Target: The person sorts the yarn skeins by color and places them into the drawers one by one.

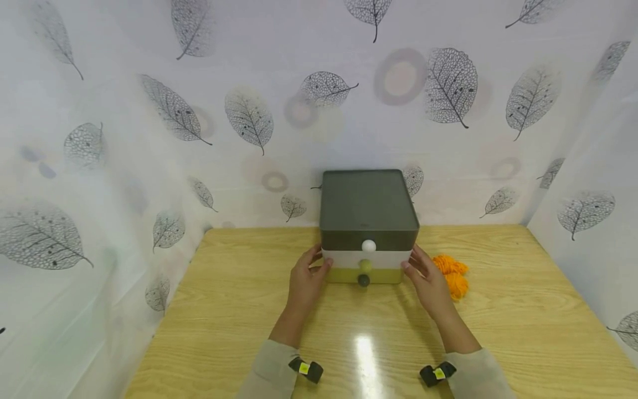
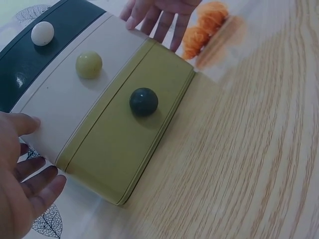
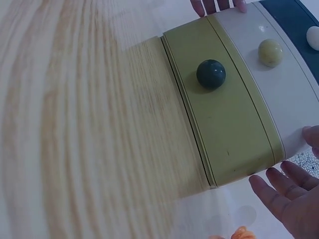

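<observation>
A small three-drawer box (image 1: 369,199) stands on the wooden table, dark green on top, white in the middle and olive green below. Its front carries a white knob (image 1: 369,245), a pale green knob (image 2: 88,64) and a dark green knob (image 3: 211,74). My left hand (image 1: 306,277) touches the box's left side, thumb near the front edge and fingers spread and fairly straight along the side. On the opposite side, my right hand (image 1: 428,282) rests in much the same way. All the drawers look closed.
A bundle of orange yarn (image 1: 451,277) lies on the table just right of the box, beyond my right hand. Behind the table (image 1: 239,299) hangs a white leaf-patterned sheet (image 1: 324,138), which also covers both sides.
</observation>
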The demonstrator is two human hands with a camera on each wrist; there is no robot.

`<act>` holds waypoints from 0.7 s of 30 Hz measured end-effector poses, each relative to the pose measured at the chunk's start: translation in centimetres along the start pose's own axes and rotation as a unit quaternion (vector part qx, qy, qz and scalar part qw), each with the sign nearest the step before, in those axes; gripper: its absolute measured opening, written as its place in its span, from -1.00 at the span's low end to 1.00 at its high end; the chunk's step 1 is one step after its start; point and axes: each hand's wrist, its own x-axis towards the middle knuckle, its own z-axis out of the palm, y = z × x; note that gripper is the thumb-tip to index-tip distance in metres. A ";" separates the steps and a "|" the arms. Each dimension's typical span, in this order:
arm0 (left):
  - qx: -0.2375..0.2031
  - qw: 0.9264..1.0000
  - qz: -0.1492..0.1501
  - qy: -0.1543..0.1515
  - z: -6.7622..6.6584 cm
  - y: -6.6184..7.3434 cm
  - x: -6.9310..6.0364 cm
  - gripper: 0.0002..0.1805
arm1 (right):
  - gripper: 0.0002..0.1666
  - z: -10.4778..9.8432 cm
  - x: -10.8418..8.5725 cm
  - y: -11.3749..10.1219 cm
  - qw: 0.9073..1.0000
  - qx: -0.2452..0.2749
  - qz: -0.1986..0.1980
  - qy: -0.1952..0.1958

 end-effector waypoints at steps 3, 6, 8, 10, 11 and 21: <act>-0.011 1.000 -0.002 0.001 0.0 0.1 0.0 -0.39 | -0.26 -0.1 0.0 0.0 1.000 -0.012 0.002 0.008; -0.027 1.000 0.009 0.006 0.0 0.3 0.0 -0.39 | -0.34 0.0 0.0 0.0 0.999 -0.023 0.002 0.027; -0.035 0.999 0.023 0.011 0.0 0.4 0.1 -0.38 | -0.42 0.1 0.0 0.0 0.999 -0.024 0.002 0.041; -0.040 0.998 0.034 0.016 0.1 0.6 0.1 -0.38 | -0.51 0.2 0.1 0.0 0.998 -0.022 0.003 0.054; -0.041 0.998 0.039 0.017 0.1 0.8 0.1 -0.37 | -0.53 0.2 0.0 -0.1 0.998 -0.021 0.005 0.059; -0.037 0.993 0.103 0.044 -0.4 3.1 -0.2 -0.38 | -0.67 0.5 -0.8 -0.3 0.997 -0.056 0.007 0.059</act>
